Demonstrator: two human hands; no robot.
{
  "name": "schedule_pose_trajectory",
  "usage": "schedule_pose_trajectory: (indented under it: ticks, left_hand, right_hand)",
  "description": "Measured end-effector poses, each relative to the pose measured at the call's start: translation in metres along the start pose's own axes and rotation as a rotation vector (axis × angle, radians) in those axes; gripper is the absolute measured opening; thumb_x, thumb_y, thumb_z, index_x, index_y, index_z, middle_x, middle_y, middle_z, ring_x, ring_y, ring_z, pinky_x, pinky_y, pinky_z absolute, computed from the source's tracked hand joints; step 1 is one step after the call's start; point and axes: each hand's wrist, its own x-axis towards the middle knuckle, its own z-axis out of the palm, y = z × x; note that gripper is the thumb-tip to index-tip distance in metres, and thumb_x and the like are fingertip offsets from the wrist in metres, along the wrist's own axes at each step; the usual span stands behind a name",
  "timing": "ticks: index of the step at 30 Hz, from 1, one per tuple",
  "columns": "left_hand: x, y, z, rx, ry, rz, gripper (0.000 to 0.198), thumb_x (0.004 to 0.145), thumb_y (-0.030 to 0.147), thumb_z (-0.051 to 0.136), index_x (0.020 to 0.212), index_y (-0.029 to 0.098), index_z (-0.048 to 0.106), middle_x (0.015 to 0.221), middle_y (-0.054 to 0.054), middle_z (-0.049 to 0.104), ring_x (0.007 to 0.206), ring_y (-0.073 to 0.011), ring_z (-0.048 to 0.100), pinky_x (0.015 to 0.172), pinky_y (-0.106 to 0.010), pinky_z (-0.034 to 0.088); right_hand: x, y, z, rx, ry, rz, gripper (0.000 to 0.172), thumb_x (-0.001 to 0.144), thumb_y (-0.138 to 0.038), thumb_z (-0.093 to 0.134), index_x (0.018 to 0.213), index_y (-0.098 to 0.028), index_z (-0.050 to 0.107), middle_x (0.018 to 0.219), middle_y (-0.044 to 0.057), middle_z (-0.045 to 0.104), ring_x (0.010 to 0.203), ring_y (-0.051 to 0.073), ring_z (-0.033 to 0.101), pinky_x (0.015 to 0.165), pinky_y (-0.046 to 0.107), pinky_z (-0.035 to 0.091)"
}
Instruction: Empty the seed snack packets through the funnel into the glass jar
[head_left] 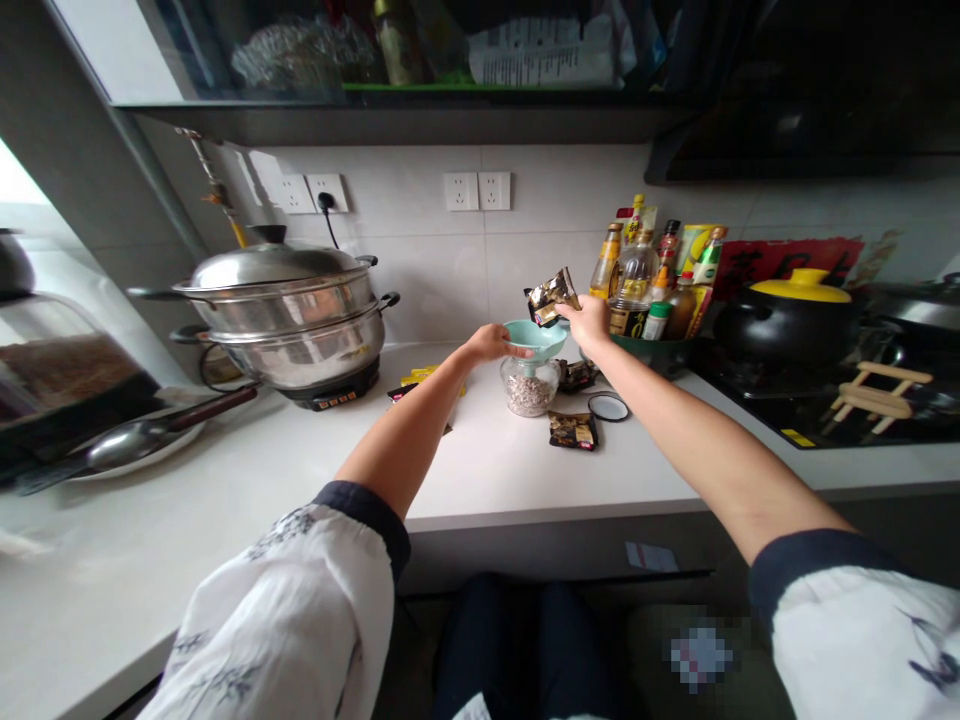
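On the white counter stands a glass jar [529,393] partly filled with small pale brown pieces. A light green funnel [541,342] rests in its mouth. My left hand [492,343] is closed on the funnel's left rim, thumb across its near side. Above the funnel's right side, my right hand [587,322] grips a black and gold packet [553,297], tilted toward the funnel. Whether anything is falling from it is too small to tell. Another black and gold packet [573,430] lies just right of the jar, beside a round ring-like lid [608,407].
A steel steamer pot [289,315] stands on an electric base at the left, near a ladle [127,443] on a plate. Bottles [636,270] stand behind my right hand. Right of them, a black pot [791,325] sits on the stove. A cabinet [420,125] hangs above.
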Motion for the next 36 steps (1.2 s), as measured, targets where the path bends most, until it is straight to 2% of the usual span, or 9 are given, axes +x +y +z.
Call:
schedule_pose_trajectory:
  ticks: [5, 10, 13, 18, 24, 27, 33, 36]
  left_hand:
    - [0.003, -0.003, 0.001, 0.004, -0.002, 0.013, 0.050, 0.047, 0.063, 0.073, 0.059, 0.018, 0.056, 0.058, 0.002, 0.047, 0.062, -0.0136, 0.046, 0.054, -0.025, 0.031]
    - [0.004, -0.004, 0.003, 0.024, 0.005, 0.011, 0.051, 0.048, 0.065, 0.071, 0.058, 0.018, 0.055, 0.058, 0.002, 0.047, 0.062, -0.0133, 0.046, 0.055, -0.025, 0.030]
    - [0.003, -0.004, 0.003, 0.009, 0.004, 0.006, 0.049, 0.048, 0.063, 0.072, 0.061, 0.018, 0.056, 0.058, 0.003, 0.047, 0.063, -0.0137, 0.047, 0.055, -0.025, 0.030]
    - [0.001, -0.004, 0.002, -0.037, -0.006, 0.011, 0.047, 0.048, 0.059, 0.073, 0.064, 0.018, 0.058, 0.062, 0.002, 0.050, 0.066, -0.0140, 0.048, 0.057, -0.024, 0.032]
    - [-0.001, -0.005, 0.005, -0.137, 0.035, 0.034, 0.052, 0.046, 0.056, 0.076, 0.079, 0.018, 0.062, 0.066, 0.003, 0.052, 0.067, -0.0130, 0.049, 0.058, -0.022, 0.035]
    - [-0.001, -0.006, 0.007, -0.143, 0.071, 0.062, 0.052, 0.045, 0.055, 0.078, 0.078, 0.017, 0.062, 0.066, 0.003, 0.052, 0.067, -0.0132, 0.049, 0.060, -0.023, 0.037]
    - [0.003, -0.018, 0.007, -0.142, 0.128, 0.103, 0.051, 0.045, 0.055, 0.078, 0.073, 0.016, 0.061, 0.068, 0.002, 0.053, 0.067, -0.0128, 0.048, 0.062, -0.023, 0.038]
    - [0.004, -0.026, 0.010, -0.203, 0.113, 0.083, 0.051, 0.046, 0.055, 0.077, 0.075, 0.017, 0.060, 0.068, 0.003, 0.053, 0.068, -0.0127, 0.049, 0.062, -0.023, 0.039]
  right_hand:
    - [0.008, -0.010, -0.007, 0.050, 0.106, -0.073, 0.028, 0.072, -0.042, 0.060, 0.062, -0.016, 0.056, 0.056, -0.002, 0.052, 0.061, 0.013, 0.047, 0.059, 0.026, 0.036]
    - [0.000, -0.005, -0.004, -0.022, -0.067, 0.002, 0.025, 0.065, -0.037, 0.067, 0.056, -0.017, 0.054, 0.052, -0.002, 0.050, 0.059, 0.015, 0.049, 0.058, 0.026, 0.035]
    - [-0.002, -0.005, -0.003, 0.003, -0.020, 0.006, 0.021, 0.063, -0.033, 0.067, 0.058, -0.017, 0.057, 0.054, -0.002, 0.053, 0.060, 0.015, 0.050, 0.058, 0.025, 0.035]
    - [0.005, -0.015, -0.006, 0.067, 0.061, -0.072, 0.024, 0.069, -0.039, 0.062, 0.063, -0.015, 0.059, 0.057, -0.001, 0.057, 0.060, 0.013, 0.048, 0.057, 0.025, 0.035]
    - [-0.002, -0.002, -0.001, -0.031, -0.073, -0.040, 0.017, 0.063, -0.032, 0.066, 0.061, -0.017, 0.060, 0.053, -0.002, 0.054, 0.060, 0.015, 0.050, 0.058, 0.025, 0.035]
    - [-0.003, -0.001, -0.001, 0.011, -0.039, -0.048, 0.018, 0.065, -0.034, 0.066, 0.063, -0.016, 0.062, 0.054, -0.002, 0.054, 0.061, 0.014, 0.050, 0.058, 0.024, 0.035]
    - [0.007, -0.013, -0.006, 0.104, 0.059, -0.098, 0.024, 0.071, -0.038, 0.062, 0.067, -0.015, 0.060, 0.059, -0.002, 0.055, 0.062, 0.013, 0.046, 0.059, 0.024, 0.035]
    - [0.004, -0.010, -0.005, 0.091, 0.025, -0.068, 0.022, 0.070, -0.037, 0.064, 0.067, -0.015, 0.061, 0.060, -0.002, 0.057, 0.062, 0.013, 0.048, 0.059, 0.024, 0.036]
